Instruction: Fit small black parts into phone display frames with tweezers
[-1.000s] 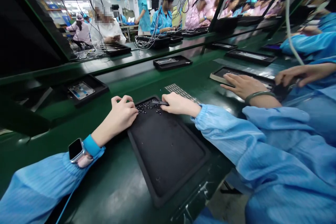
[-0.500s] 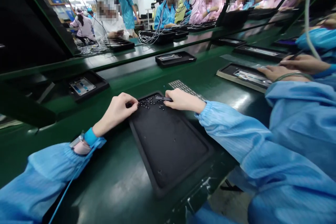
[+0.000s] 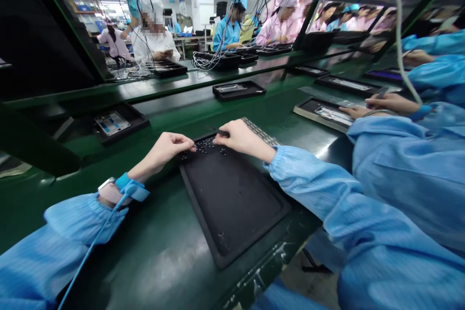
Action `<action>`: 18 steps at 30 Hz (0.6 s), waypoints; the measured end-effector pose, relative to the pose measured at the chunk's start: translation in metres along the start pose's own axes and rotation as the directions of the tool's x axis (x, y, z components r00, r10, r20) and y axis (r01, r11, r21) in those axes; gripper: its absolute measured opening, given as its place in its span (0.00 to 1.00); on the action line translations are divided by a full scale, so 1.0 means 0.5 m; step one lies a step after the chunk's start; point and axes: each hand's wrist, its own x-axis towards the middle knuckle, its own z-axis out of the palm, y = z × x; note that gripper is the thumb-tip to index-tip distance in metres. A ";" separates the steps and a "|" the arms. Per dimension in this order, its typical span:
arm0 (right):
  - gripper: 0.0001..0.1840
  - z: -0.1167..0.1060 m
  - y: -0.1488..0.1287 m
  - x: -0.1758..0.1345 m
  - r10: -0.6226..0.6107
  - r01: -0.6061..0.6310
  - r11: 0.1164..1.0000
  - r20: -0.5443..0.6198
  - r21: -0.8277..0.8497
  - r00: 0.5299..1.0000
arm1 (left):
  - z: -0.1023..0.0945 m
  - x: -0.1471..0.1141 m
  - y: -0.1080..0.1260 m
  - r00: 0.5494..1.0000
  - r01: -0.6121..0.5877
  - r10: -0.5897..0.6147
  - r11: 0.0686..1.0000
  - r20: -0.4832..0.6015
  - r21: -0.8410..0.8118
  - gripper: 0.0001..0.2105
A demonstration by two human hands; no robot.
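A black tray (image 3: 232, 203) lies in front of me on the green bench, with several tiny dark parts (image 3: 205, 145) scattered at its far end. At the tray's far left corner, my left hand (image 3: 169, 152) is closed in a pinch; whatever is between thumb and finger is too small to name. My right hand (image 3: 241, 138) grips dark tweezers (image 3: 222, 132) above the far end of the tray, their tips pointing left. Just behind the right hand lies a sheet with a grid of small pieces (image 3: 259, 131), partly hidden by that hand.
Black trays holding phone-like frames stand at the left (image 3: 121, 122), at the back (image 3: 239, 90) and at the right (image 3: 323, 112). A co-worker's hands (image 3: 385, 104) work over the right one. A blue cord (image 3: 85, 256) runs from my left wristband. A white cable (image 3: 398, 34) hangs at the right.
My right hand has shifted slightly left with the tweezers, whose tips have swung upward and away from the parts. My left hand has moved slightly right, still pinched. The whole view has shifted a little.
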 end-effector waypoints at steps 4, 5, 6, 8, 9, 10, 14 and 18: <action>0.22 0.009 -0.047 0.022 0.029 -0.068 0.926 0.110 0.370 0.994 | -0.009 -0.014 0.013 0.992 0.124 -0.126 0.971 0.003 -0.205 0.09; 0.25 0.012 -0.054 0.025 0.056 -0.093 0.872 0.091 0.480 0.994 | -0.008 -0.016 0.016 0.987 0.157 -0.159 0.955 0.013 -0.252 0.07; 0.28 0.016 -0.057 0.027 0.090 -0.110 0.808 0.063 0.579 0.994 | -0.007 -0.018 0.017 0.982 0.188 -0.190 0.937 0.022 -0.295 0.06; 0.33 0.025 -0.056 0.029 0.169 -0.139 0.680 0.031 0.720 0.985 | -0.002 -0.017 0.018 0.969 0.241 -0.244 0.899 0.038 -0.367 0.04; 0.34 0.030 -0.053 0.028 0.206 -0.164 0.617 0.042 0.770 0.978 | 0.000 -0.015 0.016 0.962 0.263 -0.268 0.880 0.045 -0.396 0.03; 0.33 0.034 -0.050 0.027 0.234 -0.193 0.554 0.071 0.810 0.970 | 0.001 -0.013 0.015 0.956 0.283 -0.288 0.862 0.054 -0.421 0.04; 0.18 0.047 -0.043 0.021 0.223 -0.261 0.392 0.184 0.882 0.957 | -0.003 -0.006 0.010 0.930 0.358 -0.352 0.800 0.107 -0.482 0.05; 0.15 0.052 -0.036 0.019 0.218 -0.260 0.411 0.182 0.874 0.959 | -0.010 -0.003 0.008 0.907 0.416 -0.388 0.758 0.165 -0.502 0.07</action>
